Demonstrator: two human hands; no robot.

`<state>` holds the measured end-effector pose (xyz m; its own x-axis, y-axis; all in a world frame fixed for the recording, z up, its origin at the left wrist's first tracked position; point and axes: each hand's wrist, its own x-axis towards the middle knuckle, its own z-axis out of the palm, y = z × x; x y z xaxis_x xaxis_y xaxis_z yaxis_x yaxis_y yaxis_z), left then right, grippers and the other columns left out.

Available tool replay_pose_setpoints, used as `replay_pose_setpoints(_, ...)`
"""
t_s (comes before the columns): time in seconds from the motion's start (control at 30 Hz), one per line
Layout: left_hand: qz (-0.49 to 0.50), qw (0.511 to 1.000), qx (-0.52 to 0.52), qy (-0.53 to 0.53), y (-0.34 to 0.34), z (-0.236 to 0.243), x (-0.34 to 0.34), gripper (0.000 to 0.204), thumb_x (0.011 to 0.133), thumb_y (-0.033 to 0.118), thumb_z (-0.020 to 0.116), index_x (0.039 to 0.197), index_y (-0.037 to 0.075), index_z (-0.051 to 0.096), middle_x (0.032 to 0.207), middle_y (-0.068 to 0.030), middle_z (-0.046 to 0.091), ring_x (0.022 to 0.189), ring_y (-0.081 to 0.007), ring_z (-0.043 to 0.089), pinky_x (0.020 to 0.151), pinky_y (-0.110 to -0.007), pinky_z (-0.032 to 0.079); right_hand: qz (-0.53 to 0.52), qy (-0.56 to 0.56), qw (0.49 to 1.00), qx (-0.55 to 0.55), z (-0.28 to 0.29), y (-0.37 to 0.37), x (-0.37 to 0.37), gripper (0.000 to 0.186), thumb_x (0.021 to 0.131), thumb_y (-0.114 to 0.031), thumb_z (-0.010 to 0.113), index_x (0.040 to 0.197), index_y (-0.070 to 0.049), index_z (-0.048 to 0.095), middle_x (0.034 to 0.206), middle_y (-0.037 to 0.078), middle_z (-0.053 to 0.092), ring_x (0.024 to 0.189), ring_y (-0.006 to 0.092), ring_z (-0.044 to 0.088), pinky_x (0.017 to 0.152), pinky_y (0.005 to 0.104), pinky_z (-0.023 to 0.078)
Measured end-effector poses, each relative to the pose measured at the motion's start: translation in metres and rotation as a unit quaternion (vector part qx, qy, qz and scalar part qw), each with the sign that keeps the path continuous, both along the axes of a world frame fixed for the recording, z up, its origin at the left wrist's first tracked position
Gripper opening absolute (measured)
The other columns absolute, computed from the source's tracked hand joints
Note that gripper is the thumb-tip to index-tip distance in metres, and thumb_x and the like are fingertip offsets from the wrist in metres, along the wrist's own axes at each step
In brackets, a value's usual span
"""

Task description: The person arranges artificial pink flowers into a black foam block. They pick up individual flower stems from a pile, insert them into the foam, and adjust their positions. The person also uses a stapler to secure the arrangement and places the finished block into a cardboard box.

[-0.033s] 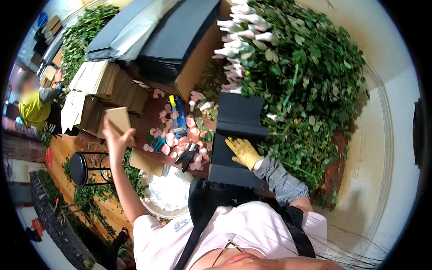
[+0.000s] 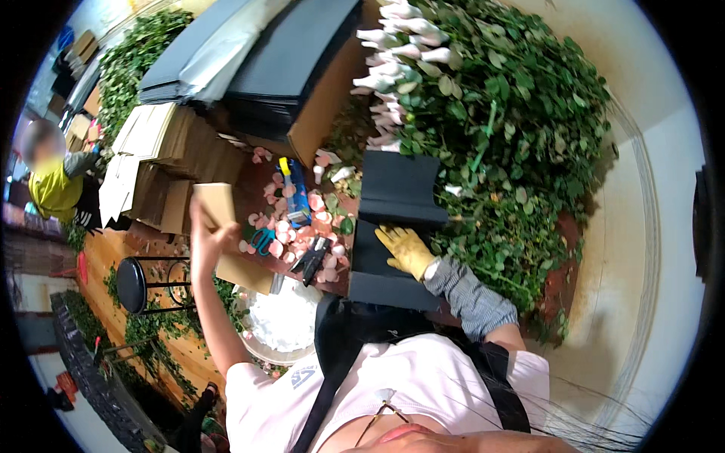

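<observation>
My bare left hand [image 2: 210, 245] is raised over the table's left side, closed on a small tan cardboard piece [image 2: 215, 198]. My right hand [image 2: 406, 253], in a yellow glove and grey checked sleeve, rests with fingers apart on a folded black sheet [image 2: 396, 185]. That creased sheet lies along the table's near edge. Between my hands lie teal-handled scissors [image 2: 263, 241], a black hand tool [image 2: 312, 260] that may be a stapler, and a blue tool with a yellow end [image 2: 296, 195]. Loose pink petals [image 2: 283, 230] surround them.
Leafy stems with white-wrapped heads [image 2: 498, 121] pile up on the right. Stacked cardboard pieces [image 2: 151, 132] and black sheets [image 2: 294, 60] stand at the back left. A basin of white material [image 2: 283, 321], a black stool [image 2: 132, 285] and a person in a yellow top [image 2: 57, 185] are leftward.
My left hand has shifted a little to the right with the cardboard piece. My right hand stays on the black sheet.
</observation>
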<state>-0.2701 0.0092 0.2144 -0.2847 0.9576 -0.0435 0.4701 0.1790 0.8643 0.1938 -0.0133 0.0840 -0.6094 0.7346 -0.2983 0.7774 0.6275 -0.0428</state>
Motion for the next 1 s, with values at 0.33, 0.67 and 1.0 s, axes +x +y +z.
replay_pose_setpoints(0.33, -0.268, 0.821, -0.354, -0.36, 0.018, -0.181, 0.222, 0.036, 0.101, 0.031, 0.063, 0.114, -0.002, 0.065, 0.084, -0.0059, 0.07, 0.069, -0.0158, 0.067, 0.06, -0.029, 0.054, -0.005, -0.046, 0.996, -0.082, 0.002, 0.012, -0.003, 0.054, 0.077, -0.026, 0.076, 0.126, -0.005, 0.064, 0.131, 0.012, 0.064, 0.126, 0.0291, 0.055, 0.101, 0.0424, 0.044)
replay_pose_setpoints(0.67, -0.271, 0.959, -0.078, -0.034, 0.003, -0.233, 0.244, 0.045, 0.089, 0.043, 0.075, 0.087, -0.001, 0.07, 0.066, -0.0132, 0.064, 0.056, -0.0189, 0.059, 0.055, -0.036, 0.047, -0.126, 0.177, 0.976, 0.003, 0.025, 0.006, 0.001, 0.049, 0.084, -0.023, 0.07, 0.13, -0.012, 0.059, 0.113, 0.011, 0.068, 0.103, 0.0303, 0.067, 0.086, 0.0447, 0.053)
replay_pose_setpoints(1.0, -0.602, 0.734, -0.152, 0.274, 0.016, -0.138, 0.285, 0.048, 0.095, 0.051, 0.055, 0.107, 0.008, 0.075, 0.095, -0.0257, 0.071, 0.093, -0.0439, 0.069, 0.085, -0.051, 0.055, -0.12, 0.012, 0.989, -0.09, -0.016, 0.019, -0.013, 0.066, 0.089, -0.052, 0.064, 0.142, -0.014, 0.053, 0.137, 0.015, 0.06, 0.117, 0.0311, 0.064, 0.093, 0.0447, 0.052)
